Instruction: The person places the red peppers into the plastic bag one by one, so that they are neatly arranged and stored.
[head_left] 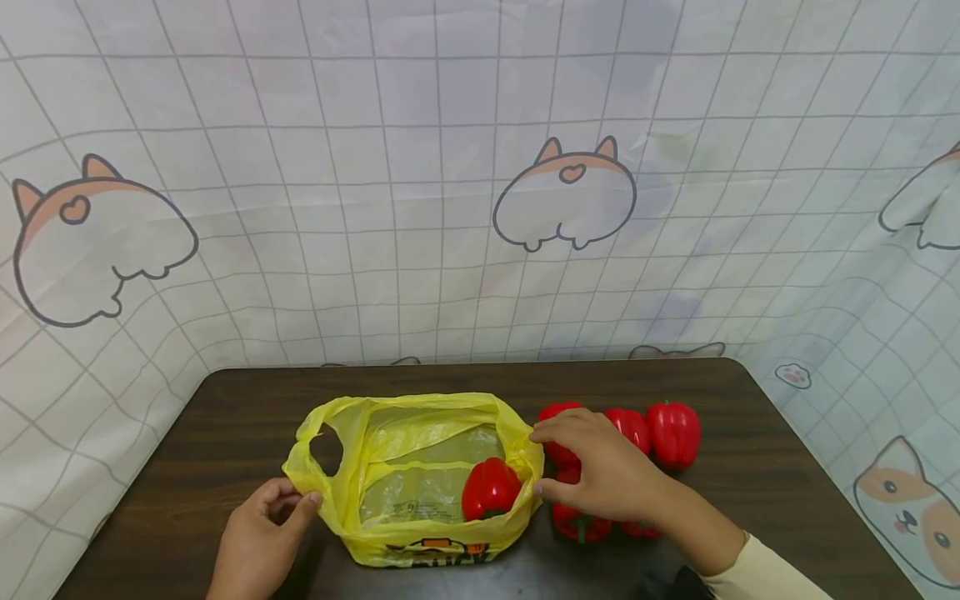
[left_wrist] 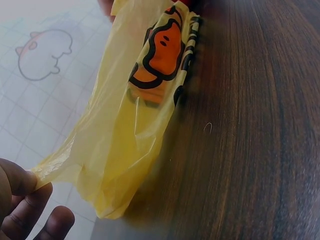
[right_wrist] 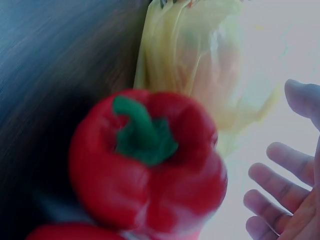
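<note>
A yellow plastic bag [head_left: 348,521] lies on the table with its mouth spread wide. Inside it, at the right end, sits a red bell pepper [head_left: 491,490]. My left hand [head_left: 258,537] pinches the bag's left handle between thumb and fingers; the left wrist view shows the film [left_wrist: 112,170] drawn taut from the fingertips. My right hand [head_left: 600,471], fingers spread, is at the bag's right edge and partly hides the peppers beneath it. In the right wrist view, a bell pepper [right_wrist: 150,170] with a green stem stands beside the open palm [right_wrist: 295,200].
Several more red bell peppers cluster right of the bag, one at the far right [head_left: 673,435] and one at the front [head_left: 581,527]. The dark wooden table [head_left: 187,467] meets a gridded cloth backdrop [head_left: 405,275]. A dark object [head_left: 678,583] lies below the right forearm.
</note>
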